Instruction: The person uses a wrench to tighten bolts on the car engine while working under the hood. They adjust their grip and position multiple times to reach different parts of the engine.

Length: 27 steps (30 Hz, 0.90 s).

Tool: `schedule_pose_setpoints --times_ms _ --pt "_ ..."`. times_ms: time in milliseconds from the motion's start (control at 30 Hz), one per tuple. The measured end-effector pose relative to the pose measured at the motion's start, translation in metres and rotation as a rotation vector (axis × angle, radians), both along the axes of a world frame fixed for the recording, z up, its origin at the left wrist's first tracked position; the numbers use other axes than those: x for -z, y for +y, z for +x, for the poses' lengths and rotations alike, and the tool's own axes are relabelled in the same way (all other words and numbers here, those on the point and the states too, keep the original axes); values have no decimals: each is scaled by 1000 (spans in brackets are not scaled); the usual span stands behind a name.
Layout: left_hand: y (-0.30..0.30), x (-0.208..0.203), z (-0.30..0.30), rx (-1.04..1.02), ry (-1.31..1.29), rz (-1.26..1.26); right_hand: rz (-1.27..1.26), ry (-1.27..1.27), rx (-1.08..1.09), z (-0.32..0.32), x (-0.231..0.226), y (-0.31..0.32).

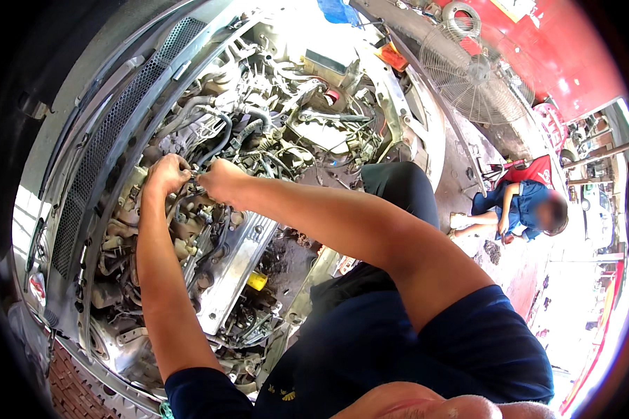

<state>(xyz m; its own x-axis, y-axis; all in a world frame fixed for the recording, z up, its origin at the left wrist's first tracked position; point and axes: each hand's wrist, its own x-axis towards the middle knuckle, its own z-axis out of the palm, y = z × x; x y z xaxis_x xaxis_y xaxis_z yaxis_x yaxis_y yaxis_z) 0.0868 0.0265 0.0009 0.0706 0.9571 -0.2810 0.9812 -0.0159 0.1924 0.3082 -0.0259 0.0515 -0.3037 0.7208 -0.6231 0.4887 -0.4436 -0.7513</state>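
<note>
Both my hands work inside an open engine bay, close together over the engine (189,237). My left hand (168,174) is closed, its thumb and fingers pinched near a thin dark hose or cable. Just to its right, my right hand (223,184) is curled shut, with its fingertips turned toward the left hand. Whatever lies between the fingers is too small and hidden to name. A dark curved hose (222,140) runs just beyond the hands. Nearer to me are a long silver engine cover (239,269) and a yellow cap (257,281).
A perforated cowl panel (91,174) borders the bay on the left. Tangled wires and a box-like battery (326,66) lie at the far side. My knee (405,192) rests by the fender. Rightward are a large fan (475,70), a tyre (461,19) and a seated person (524,208).
</note>
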Motion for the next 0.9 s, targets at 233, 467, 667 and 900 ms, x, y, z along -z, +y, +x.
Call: schedule_pose_setpoints --times_ms 233,467,667,900 --pt "0 -1 5 -5 -39 -3 1229 -711 -1056 8 8 -9" --pt "1 4 -1 -15 -3 -9 628 -414 -603 -9 -7 -18" --pt "-3 0 2 -32 -16 -16 84 -108 -194 2 -11 -4" --pt "-3 -2 -1 -23 0 -1 1333 -662 -1088 8 -1 -17"
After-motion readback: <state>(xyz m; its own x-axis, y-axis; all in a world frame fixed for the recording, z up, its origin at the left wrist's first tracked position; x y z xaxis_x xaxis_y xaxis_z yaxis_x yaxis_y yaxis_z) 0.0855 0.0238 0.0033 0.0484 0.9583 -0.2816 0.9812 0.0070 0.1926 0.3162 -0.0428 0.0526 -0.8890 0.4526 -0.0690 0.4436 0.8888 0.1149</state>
